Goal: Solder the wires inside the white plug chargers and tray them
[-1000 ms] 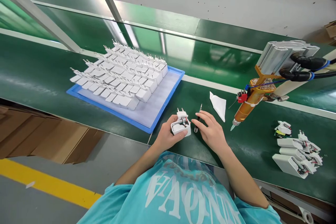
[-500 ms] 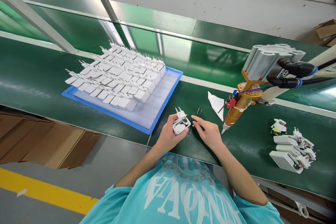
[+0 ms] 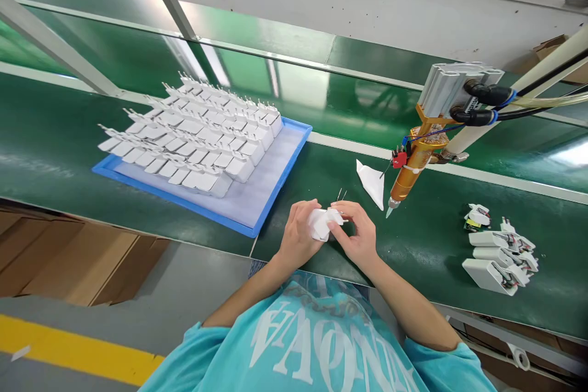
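Note:
Between my two hands is a white plug-in power adapter (image 3: 320, 226), held just above the front of the green bench. My left hand (image 3: 298, 234) wraps round its housing from the left. The fingers and thumb of my right hand (image 3: 357, 234) close on its plug end from the right. My fingers hide part of the adapter, and its inside does not show. Just beyond my right fingers lie the thin tweezers (image 3: 340, 195), partly covered by that hand.
A blue tray (image 3: 287, 184) holds rows of white adapters (image 3: 197, 135) at left. A gold dispenser (image 3: 407, 180) with a pale nozzle hangs right of my hands, near a folded white paper (image 3: 371, 182). Several open adapters (image 3: 498, 260) and a loose circuit board (image 3: 476, 218) lie far right.
My right hand has moved left and taken hold of the adapter's plug end. The adapter has turned, so its open, wired inside no longer faces me. The view has shifted slightly.

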The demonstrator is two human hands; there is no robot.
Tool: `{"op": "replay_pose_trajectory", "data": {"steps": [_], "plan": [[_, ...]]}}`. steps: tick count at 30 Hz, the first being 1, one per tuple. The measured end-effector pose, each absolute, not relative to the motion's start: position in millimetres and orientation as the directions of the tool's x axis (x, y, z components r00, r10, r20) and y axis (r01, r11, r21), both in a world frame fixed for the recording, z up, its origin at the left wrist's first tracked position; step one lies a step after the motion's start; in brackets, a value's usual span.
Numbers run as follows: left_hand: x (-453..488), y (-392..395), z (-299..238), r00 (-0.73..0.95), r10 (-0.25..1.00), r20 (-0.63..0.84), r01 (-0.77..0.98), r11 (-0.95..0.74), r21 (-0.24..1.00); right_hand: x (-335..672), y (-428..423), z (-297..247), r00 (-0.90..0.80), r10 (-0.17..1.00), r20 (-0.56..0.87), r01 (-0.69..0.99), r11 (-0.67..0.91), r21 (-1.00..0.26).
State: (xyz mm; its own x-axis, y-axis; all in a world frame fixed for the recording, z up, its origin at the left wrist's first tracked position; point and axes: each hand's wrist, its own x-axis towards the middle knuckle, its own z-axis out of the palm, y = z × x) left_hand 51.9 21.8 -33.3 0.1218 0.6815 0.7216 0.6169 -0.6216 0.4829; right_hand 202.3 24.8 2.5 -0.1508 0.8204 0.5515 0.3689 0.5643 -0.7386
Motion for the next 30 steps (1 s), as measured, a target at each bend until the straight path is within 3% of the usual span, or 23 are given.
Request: {"op": "replay_pose_trajectory", "data": {"steps": [8, 15, 19, 23, 28, 30], "plan": [[52.3, 22.0, -30.0, 0.056, 0.737, 0.673, 0.590, -0.569, 0.573, 201.7, 22.9, 5.6, -0.207, 0.788, 0.580, 0.352, 0.613, -0.707], [57.7, 20.9, -34.2, 0.061, 0.717, 0.694, 0.533, -0.612, 0.585, 197.8, 21.2, -5.8, -0.154, 0.831, 0.534, 0.263, 0.556, -0.788], [60.8, 21.7, -38.4, 0.081, 0.721, 0.688, 0.476, -0.635, 0.609, 197.8, 24.1, -11.3, -0.169, 0.903, 0.394, 0.090, 0.413, -0.906], [58.7, 22.5, -39.2, 0.072, 0.683, 0.727, 0.442, -0.675, 0.591, 200.0, 27.2, -11.7, -0.217, 0.935, 0.281, 0.084, 0.305, -0.949], [43.5, 21.5, -34.6, 0.308, 0.661, 0.684, 0.509, -0.722, 0.469, 201.2, 28.8, -17.2, -0.130, 0.953, 0.274, 0.199, 0.296, -0.934], [34.8, 22.0, -32.4, 0.358, 0.690, 0.629, 0.489, -0.712, 0.503, 200.7, 29.7, -20.5, -0.138, 0.957, 0.257, 0.212, 0.282, -0.936]]}}
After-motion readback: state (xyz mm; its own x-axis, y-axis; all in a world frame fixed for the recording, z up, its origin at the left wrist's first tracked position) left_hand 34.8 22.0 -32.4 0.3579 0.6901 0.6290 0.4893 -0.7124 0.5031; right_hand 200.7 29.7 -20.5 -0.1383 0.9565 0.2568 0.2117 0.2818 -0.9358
